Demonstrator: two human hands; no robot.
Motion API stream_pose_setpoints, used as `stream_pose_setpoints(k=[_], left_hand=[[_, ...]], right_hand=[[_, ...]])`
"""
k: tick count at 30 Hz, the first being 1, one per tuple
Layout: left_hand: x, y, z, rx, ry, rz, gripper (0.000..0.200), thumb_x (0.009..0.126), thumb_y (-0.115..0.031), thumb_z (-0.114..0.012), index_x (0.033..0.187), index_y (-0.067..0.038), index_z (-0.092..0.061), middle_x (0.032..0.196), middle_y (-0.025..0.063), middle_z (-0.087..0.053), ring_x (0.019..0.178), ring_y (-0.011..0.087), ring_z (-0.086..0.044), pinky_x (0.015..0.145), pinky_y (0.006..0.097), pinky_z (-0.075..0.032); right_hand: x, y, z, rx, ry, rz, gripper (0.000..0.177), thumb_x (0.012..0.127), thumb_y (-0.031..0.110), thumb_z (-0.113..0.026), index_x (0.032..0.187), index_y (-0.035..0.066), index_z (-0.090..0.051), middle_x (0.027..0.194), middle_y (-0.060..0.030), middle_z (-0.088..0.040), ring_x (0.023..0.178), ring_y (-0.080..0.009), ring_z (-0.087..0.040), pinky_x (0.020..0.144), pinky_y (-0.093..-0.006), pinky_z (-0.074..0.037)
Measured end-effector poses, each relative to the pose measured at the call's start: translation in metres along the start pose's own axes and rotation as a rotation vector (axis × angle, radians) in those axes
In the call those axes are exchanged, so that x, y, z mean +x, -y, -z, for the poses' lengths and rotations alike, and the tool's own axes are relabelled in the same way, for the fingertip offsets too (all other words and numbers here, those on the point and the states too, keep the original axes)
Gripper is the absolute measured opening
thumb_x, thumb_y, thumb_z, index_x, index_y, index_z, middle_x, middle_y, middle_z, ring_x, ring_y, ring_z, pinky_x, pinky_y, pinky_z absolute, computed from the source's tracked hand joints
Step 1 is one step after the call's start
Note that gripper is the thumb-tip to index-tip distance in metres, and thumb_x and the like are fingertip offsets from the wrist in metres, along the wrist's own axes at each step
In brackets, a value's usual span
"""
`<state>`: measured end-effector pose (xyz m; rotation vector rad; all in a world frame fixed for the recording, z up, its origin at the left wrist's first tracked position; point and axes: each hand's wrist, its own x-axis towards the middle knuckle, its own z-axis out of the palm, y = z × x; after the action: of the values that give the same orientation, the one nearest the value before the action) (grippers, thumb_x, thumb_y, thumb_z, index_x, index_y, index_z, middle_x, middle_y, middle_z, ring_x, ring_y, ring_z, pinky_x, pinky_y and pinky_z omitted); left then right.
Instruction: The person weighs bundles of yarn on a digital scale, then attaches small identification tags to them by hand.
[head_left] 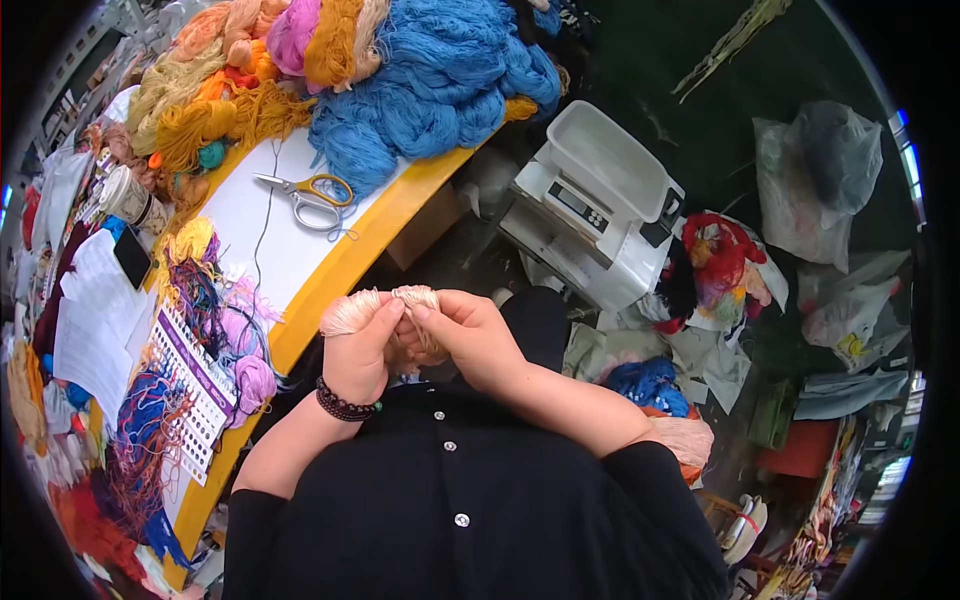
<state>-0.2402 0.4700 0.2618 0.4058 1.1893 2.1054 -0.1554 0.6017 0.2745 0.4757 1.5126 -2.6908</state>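
Skein [348, 314], pale pink, beside counter [362, 245] | my left grip [355, 362] and right grip [478, 338] pinch it, thumbs close, seemingly for fine control | scissors [295, 188] on counter, probably for easy reach

Both arms are bent at the elbow, bringing the hands together in front of the chest. The left forearm [295, 445] rises inward to a wrist [348, 397]; the longer-looking right forearm [580, 405] slants in from the other side. The left hand [362, 348] is curled, its thumb [384, 322] angled up toward the right. The right hand [474, 338] is curled too, with thumb and index finger pinched and the fingertips of the two hands close together.
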Motion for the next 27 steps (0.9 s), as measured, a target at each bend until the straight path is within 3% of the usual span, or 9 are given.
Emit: stream_pose_setpoints(k=[5, 12, 15, 17, 20, 23, 25, 26, 27], left_hand=[[0.002, 0.007, -0.001, -0.078, -0.096, -0.020, 0.009, 0.092, -0.004, -0.056, 0.091, 0.001, -0.062, 0.084, 0.0067, -0.065, 0.072, 0.0141, -0.063, 0.067, 0.0272, -0.052], [0.000, -0.008, -0.010, -0.098, -0.039, 0.104, 0.007, 0.091, -0.004, -0.058, 0.091, 0.001, -0.063, 0.085, 0.0071, -0.065, 0.074, 0.0122, -0.063, 0.067, 0.0253, -0.052], [0.000, 0.001, -0.006, 0.004, -0.114, 0.113, 0.007, 0.090, -0.005, -0.058, 0.090, 0.001, -0.062, 0.085, 0.0069, -0.065, 0.074, 0.0119, -0.063, 0.068, 0.0244, -0.051], [0.002, 0.008, -0.006, 0.013, -0.169, -0.015, 0.007, 0.091, -0.005, -0.058, 0.088, 0.000, -0.062, 0.082, 0.0063, -0.065, 0.073, 0.0120, -0.063, 0.068, 0.0247, -0.052], [0.002, 0.013, 0.004, 0.010, -0.078, -0.008, 0.005, 0.091, -0.004, -0.057, 0.091, 0.000, -0.060, 0.086, 0.0060, -0.065, 0.077, 0.0119, -0.063, 0.071, 0.0255, -0.052], [0.001, 0.016, 0.001, -0.131, -0.158, 0.028, 0.007, 0.092, -0.005, -0.054, 0.096, -0.001, -0.058, 0.092, 0.0066, -0.064, 0.083, 0.0132, -0.063, 0.075, 0.0272, -0.051], [0.003, 0.004, -0.002, -0.261, -0.086, 0.114, 0.011, 0.093, -0.006, -0.050, 0.101, -0.001, -0.057, 0.098, 0.0084, -0.064, 0.087, 0.0155, -0.063, 0.079, 0.0291, -0.051], [0.005, -0.005, -0.006, -0.333, -0.149, 0.120, 0.011, 0.093, -0.007, -0.047, 0.096, -0.002, -0.056, 0.085, 0.0065, -0.061, 0.080, 0.0157, -0.061, 0.076, 0.0294, -0.051], [0.007, -0.010, 0.005, -0.416, -0.012, 0.151, 0.016, 0.092, -0.009, -0.047, 0.101, 0.001, -0.056, 0.079, 0.0035, -0.057, 0.074, 0.0132, -0.058, 0.072, 0.0276, -0.050]], right_hand=[[0.002, 0.001, -0.009, 0.049, -0.110, 0.064, 0.019, 0.096, 0.015, -0.054, 0.098, -0.002, -0.063, 0.084, -0.0005, -0.063, 0.072, -0.0041, -0.055, 0.066, -0.0193, -0.046], [0.005, -0.012, 0.005, -0.081, -0.049, 0.110, 0.019, 0.096, 0.016, -0.055, 0.092, 0.000, -0.064, 0.081, 0.0041, -0.060, 0.073, -0.0020, -0.051, 0.063, -0.0185, -0.042], [0.006, -0.013, 0.006, -0.168, -0.048, 0.143, 0.019, 0.096, 0.016, -0.055, 0.092, 0.000, -0.064, 0.080, 0.0047, -0.060, 0.073, -0.0022, -0.050, 0.063, -0.0193, -0.042], [0.006, -0.013, 0.006, -0.133, -0.040, 0.119, 0.019, 0.096, 0.016, -0.054, 0.097, -0.001, -0.064, 0.085, 0.0031, -0.062, 0.076, -0.0028, -0.052, 0.066, -0.0193, -0.044], [0.004, -0.009, 0.003, -0.061, -0.068, 0.111, 0.022, 0.096, 0.014, -0.054, 0.109, -0.002, -0.063, 0.091, -0.0012, -0.066, 0.076, -0.0055, -0.058, 0.066, -0.0204, -0.046], [0.004, -0.008, -0.001, 0.035, -0.106, 0.134, 0.025, 0.095, 0.015, -0.053, 0.111, -0.002, -0.063, 0.093, -0.0042, -0.067, 0.077, -0.0088, -0.060, 0.067, -0.0213, -0.046], [0.005, -0.004, 0.008, 0.078, -0.046, 0.127, 0.023, 0.096, 0.017, -0.052, 0.105, -0.001, -0.064, 0.093, -0.0070, -0.067, 0.078, -0.0133, -0.062, 0.070, -0.0246, -0.049], [0.004, 0.005, 0.010, 0.143, 0.003, 0.135, 0.018, 0.095, 0.016, -0.053, 0.090, 0.001, -0.062, 0.096, -0.0084, -0.065, 0.094, -0.0172, -0.062, 0.082, -0.0282, -0.048], [-0.006, 0.026, 0.007, 0.323, -0.041, -0.013, 0.016, 0.093, 0.015, -0.054, 0.083, 0.003, -0.057, 0.086, -0.0058, -0.062, 0.089, -0.0170, -0.060, 0.082, -0.0286, -0.047]])
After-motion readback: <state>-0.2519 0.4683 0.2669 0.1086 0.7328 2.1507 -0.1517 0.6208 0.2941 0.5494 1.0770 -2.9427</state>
